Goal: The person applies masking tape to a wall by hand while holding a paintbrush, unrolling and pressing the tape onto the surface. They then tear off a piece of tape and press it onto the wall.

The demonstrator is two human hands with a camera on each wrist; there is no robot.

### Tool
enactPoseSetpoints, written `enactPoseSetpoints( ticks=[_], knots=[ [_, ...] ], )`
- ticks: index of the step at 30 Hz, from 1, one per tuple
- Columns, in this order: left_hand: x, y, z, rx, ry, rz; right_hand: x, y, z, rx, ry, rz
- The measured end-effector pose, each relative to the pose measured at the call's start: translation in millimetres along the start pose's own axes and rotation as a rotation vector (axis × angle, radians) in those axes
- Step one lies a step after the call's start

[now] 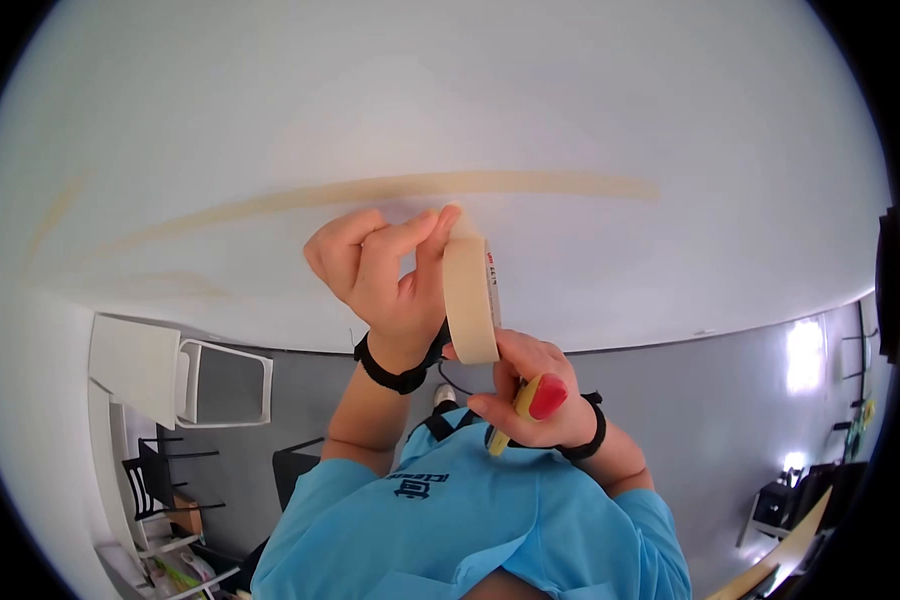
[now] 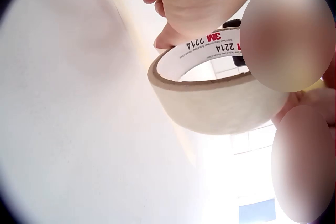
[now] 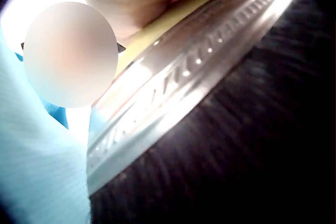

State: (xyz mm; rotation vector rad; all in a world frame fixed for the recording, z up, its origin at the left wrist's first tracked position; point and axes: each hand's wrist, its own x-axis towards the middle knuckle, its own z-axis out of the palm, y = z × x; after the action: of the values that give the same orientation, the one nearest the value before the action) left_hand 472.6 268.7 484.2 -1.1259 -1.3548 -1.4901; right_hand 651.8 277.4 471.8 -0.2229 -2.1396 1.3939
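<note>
At the head view's 10 o'clock, a short tan strip (image 1: pixel 58 212) lies on the white wall (image 1: pixel 620 90). At 9 o'clock, below it, is a white-framed piece of furniture with a grey panel (image 1: pixel 232 385). Just left of centre, my left grip (image 1: pixel 390 275) is together at the fingertips, clamped on the tape end (image 1: pixel 463 222) at the roll's 12 o'clock; a black band (image 1: pixel 395 378) circles my wrist. The long tan strip (image 1: pixel 530 182) arcs across the wall just above my fingertips. The tape roll (image 1: pixel 470 300) is near the centre, between my hands, its outer face pale and its inner core printed "3M 2214". From its 5 o'clock, my right grip (image 1: pixel 542 385) is clamped on the roll's lower edge, and also holds the brush (image 1: pixel 547 397), its yellow handle ending in red. The right wrist view shows its ribbed metal ferrule (image 3: pixel 173 82) and dark bristles (image 3: pixel 236 145). My light-blue shirt (image 1: pixel 470 520) fills 6 o'clock. Farther right, at 4 o'clock, dark objects (image 1: pixel 820 500) stand over the grey floor (image 1: pixel 670 420).
</note>
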Motion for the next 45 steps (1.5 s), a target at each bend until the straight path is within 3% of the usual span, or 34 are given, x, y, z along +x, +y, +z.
enactPoseSetpoints(
  ticks=[19,29,34,38,45],
  knots=[
    [11.7,-19.3,-20.7,0.018,0.048,-0.111,20.7,-2.3,21.8,0.021,-0.079,-0.036],
    [24.6,-21.9,-10.9,0.014,-0.007,-0.132,25.9,-4.2,33.6,0.213,0.052,0.082],
    [23.2,-23.7,-6.8,-0.012,0.041,-0.07,24.6,0.9,36.2,0.203,0.097,0.034],
    [14.2,-30.2,-15.1,-0.029,0.089,0.056,23.7,5.4,32.5,0.081,-0.009,0.003],
    [21.8,-33.3,-15.8,-0.003,0.065,-0.085,26.2,10.8,41.0,0.144,0.059,-0.042]
  ],
)
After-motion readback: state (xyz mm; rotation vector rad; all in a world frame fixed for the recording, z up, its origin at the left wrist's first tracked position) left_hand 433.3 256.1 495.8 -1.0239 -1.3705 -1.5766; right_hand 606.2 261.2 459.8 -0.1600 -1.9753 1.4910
